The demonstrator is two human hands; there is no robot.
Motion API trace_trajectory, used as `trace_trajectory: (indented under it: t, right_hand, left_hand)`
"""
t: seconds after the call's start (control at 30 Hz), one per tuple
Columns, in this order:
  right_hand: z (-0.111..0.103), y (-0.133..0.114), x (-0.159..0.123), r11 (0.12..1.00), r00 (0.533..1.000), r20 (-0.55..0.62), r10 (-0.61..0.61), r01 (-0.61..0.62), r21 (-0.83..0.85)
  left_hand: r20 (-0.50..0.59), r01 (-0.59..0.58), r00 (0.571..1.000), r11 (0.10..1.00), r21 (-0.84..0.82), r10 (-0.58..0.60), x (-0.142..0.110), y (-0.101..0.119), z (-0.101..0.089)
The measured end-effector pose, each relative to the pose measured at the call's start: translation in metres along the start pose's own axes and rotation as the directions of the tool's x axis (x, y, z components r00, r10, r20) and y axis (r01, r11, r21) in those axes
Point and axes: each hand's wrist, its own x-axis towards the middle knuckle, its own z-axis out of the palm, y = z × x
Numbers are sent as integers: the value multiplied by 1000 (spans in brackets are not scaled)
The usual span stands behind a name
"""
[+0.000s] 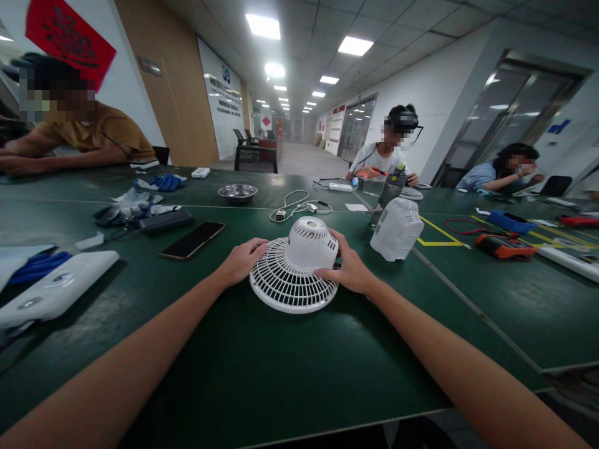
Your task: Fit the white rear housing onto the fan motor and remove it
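Note:
A white fan head [312,246], made of a round slatted grille with a domed motor housing on top, rests grille-down on the green table in front of me. My left hand [246,259] grips the grille's rim on the left, its fingertips partly hidden. On the other side, my right hand [349,265] is wrapped round the housing, thumb at the front and fingers behind. Right of it stands a white plastic fan base [397,231] with vents. Behind the fan head lies a white cable [299,206] in loose loops.
On the left lie a smartphone [193,240], a dark case [166,221] and a white flat device [60,287]. A metal bowl [238,193] sits farther back. A clear bottle [388,193] stands behind the base. An orange multimeter [504,246] lies right. Several people sit around the table.

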Motion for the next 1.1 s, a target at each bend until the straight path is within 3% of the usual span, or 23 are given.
trace_trajectory:
  t: [1.1]
  right_hand:
    - [-5, -5, 1, 1000, 1000, 5, 22, -22, 6]
  left_hand:
    - [7, -13, 1000, 999, -29, 14, -11, 16, -3]
